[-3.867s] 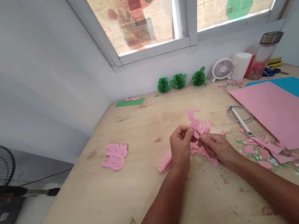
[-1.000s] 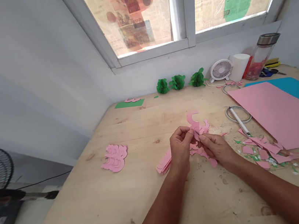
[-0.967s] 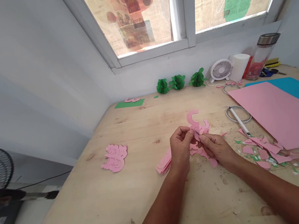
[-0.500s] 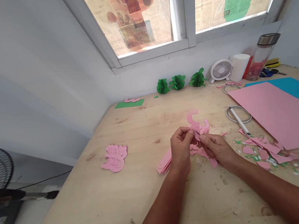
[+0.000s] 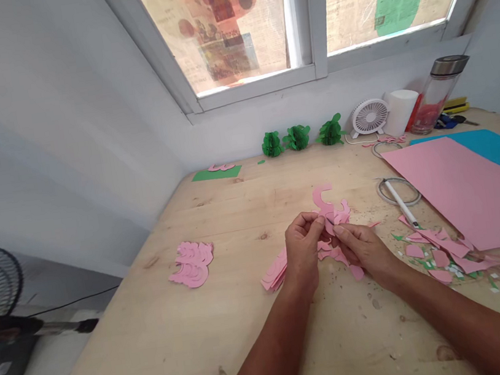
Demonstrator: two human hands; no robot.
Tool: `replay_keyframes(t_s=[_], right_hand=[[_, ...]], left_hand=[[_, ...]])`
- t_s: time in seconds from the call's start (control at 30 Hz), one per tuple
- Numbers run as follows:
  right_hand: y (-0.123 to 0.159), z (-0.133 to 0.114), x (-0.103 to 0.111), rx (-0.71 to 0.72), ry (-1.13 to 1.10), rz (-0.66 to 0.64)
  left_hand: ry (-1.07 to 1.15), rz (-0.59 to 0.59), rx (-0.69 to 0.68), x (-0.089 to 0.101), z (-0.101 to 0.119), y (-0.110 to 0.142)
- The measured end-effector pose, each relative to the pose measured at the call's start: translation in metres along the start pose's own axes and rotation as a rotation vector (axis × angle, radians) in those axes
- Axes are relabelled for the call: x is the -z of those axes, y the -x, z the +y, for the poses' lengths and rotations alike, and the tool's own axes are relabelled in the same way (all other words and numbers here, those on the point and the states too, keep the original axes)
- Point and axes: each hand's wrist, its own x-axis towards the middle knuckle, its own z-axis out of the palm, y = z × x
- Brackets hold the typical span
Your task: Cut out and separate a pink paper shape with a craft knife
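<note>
A curved pink paper cutout (image 5: 321,198) is held up over the table between my two hands. The fingers of my left hand (image 5: 303,245) are closed on its left side. My right hand (image 5: 360,251) pinches the lower right of the same paper; whether it also grips a small tool there I cannot make out. Under and beside my left hand lies a stack of pink paper strips (image 5: 275,271). More pink scraps (image 5: 334,253) lie below the hands. Farther left rests a pile of scalloped pink cutouts (image 5: 192,264).
Pink, green and white scraps (image 5: 441,257) lie at the right, by a white pen (image 5: 401,203) and a pink sheet (image 5: 469,191). Green paper figures (image 5: 297,138), a small fan (image 5: 369,117) and a glass bottle (image 5: 439,95) stand along the wall. A green sheet (image 5: 215,174) lies at the back left.
</note>
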Motion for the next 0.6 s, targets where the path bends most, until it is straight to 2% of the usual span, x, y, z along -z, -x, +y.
replay_keyframes(t_s=[0.6], right_hand=[[-0.0005, 0.0037, -0.0006, 0.031, 0.006, 0.017]], left_hand=[[-0.006, 0.002, 0.023, -0.0013, 0.0013, 0.0001]])
